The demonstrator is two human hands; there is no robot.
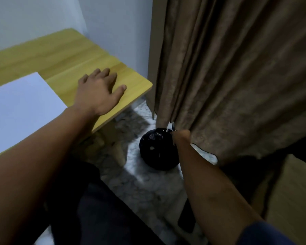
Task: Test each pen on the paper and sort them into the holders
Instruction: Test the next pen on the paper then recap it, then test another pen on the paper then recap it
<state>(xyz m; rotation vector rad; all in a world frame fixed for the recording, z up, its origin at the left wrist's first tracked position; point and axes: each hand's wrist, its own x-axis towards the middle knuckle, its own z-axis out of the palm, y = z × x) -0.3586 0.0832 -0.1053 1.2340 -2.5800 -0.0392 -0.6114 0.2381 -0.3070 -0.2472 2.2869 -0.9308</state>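
A yellow wooden table (64,50) stands in a white-walled corner beside a brown curtain (237,68), over marbled floor. One sheet of paper (19,106) lies on the table; the left hand (99,92) rests flat beside it, fingers spread. The right hand (181,136) reaches over one black-lined bin (157,149) below the table; its grip cannot be told. No pens show.

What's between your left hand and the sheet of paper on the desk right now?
Only bare desktop. In the head view the left hand lies flat near the desk's corner, and the paper sits just to its left, apart from it.
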